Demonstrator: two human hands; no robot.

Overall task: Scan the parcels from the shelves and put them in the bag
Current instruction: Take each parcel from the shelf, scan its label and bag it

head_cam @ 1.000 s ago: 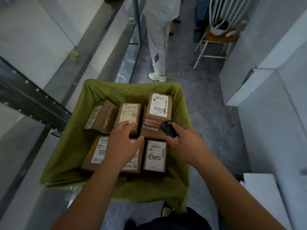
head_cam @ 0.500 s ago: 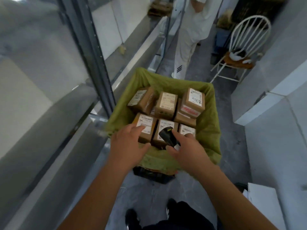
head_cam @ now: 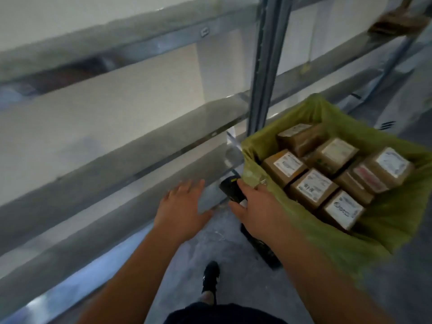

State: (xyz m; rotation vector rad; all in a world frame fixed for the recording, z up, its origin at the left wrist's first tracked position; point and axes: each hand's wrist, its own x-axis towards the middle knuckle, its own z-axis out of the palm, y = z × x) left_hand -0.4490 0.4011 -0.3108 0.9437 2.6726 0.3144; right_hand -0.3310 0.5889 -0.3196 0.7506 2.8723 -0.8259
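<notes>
Olive-green bag [head_cam: 385,225] at right; brown cardboard parcels [head_cam: 313,188] with white labels; black scanner [head_cam: 231,189]; grey metal shelves [head_cam: 117,155].

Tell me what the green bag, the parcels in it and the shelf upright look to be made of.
Green bag: thin, soft matte fabric or plastic, judging by its crumpled, draped rim.
Parcels: brown cardboard, matte, with white paper labels and some tape.
Shelf upright: grey metal, apparently steel, with a dull sheen; motion blur leaves the finish uncertain.
</notes>
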